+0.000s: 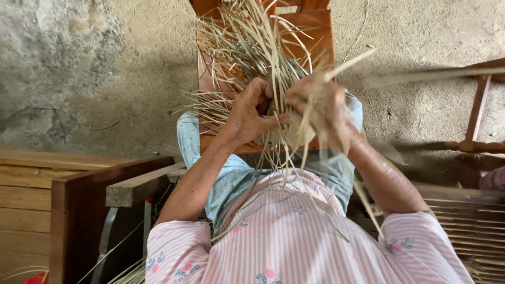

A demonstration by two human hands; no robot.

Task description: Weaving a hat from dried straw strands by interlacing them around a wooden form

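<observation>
left hand (251, 111) and right hand (321, 108) both clenched on bundle of pale dry straw strips (247, 47), above brown wooden chair (315, 26); right hand blurred.

Bundle of dry straw strips (247, 47), partly woven.

Pale tan flat strips fan outward and upward from a small woven piece (294, 131). Loose ends hang down over the lap. Piece is held above the knees, strips crossing irregularly.

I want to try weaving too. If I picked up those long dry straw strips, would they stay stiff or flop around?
Probably floppy: the straw strips splay and droop past both hands. Likely very light, since thin ends stick up unsupported above the wooden chair. They may be springy too, as the loose ends fan outward.
</observation>
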